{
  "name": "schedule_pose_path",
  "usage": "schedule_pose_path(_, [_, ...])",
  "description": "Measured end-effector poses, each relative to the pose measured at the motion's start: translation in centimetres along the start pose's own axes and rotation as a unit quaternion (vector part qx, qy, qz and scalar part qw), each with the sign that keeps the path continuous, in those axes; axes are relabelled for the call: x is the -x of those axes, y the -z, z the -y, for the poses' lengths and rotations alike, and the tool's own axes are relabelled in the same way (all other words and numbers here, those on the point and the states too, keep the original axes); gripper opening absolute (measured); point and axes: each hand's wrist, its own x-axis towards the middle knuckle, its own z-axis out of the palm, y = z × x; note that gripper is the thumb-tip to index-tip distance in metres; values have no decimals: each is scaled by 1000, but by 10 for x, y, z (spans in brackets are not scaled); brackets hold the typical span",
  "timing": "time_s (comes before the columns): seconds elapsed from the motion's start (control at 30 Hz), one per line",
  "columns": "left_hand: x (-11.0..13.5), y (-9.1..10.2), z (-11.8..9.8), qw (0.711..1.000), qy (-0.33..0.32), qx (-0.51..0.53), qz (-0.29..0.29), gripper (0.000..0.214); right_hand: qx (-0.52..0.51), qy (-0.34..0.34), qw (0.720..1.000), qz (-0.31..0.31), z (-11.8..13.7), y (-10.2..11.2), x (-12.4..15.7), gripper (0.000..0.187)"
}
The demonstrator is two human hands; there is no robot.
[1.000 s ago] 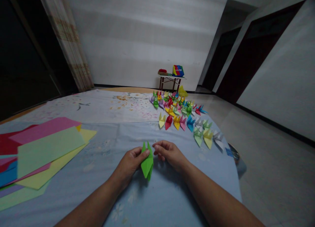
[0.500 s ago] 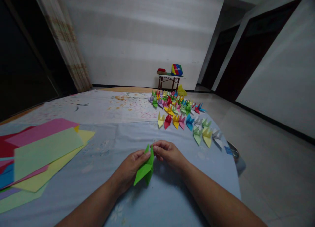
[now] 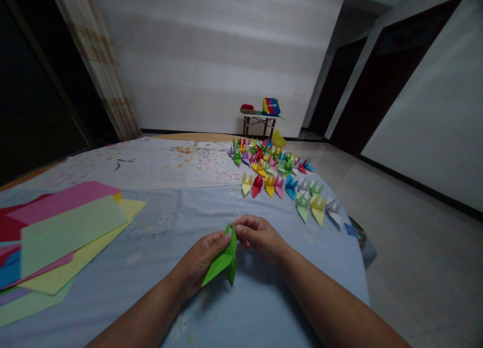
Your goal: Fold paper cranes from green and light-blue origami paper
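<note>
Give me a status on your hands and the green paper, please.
Left hand and right hand pinch green folded paper. Over blue cloth. Paper cranes beyond, none in the way.

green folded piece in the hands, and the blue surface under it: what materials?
The green folded piece looks like thin matte paper: sharp creases, stiff pointed flaps. The blue surface is probably cloth, matte: soft wrinkles and faint stains.

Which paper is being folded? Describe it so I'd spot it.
Look at the blue cloth. Near its front edge, the left hand and right hand pinch a green folded paper between them. Unlike the coloured cranes standing in rows beyond, it alone is in hand.
</note>
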Motion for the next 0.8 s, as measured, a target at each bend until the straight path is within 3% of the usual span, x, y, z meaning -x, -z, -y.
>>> schedule_pose_path(0.5, [1, 2, 2, 999, 23, 34, 18, 35, 8, 3, 1000, 13, 3, 1, 1, 25])
schedule_pose_path(0.8, [-2, 4, 11, 998, 37, 38, -23, 31, 65, 10, 998, 23, 3, 10, 2, 28])
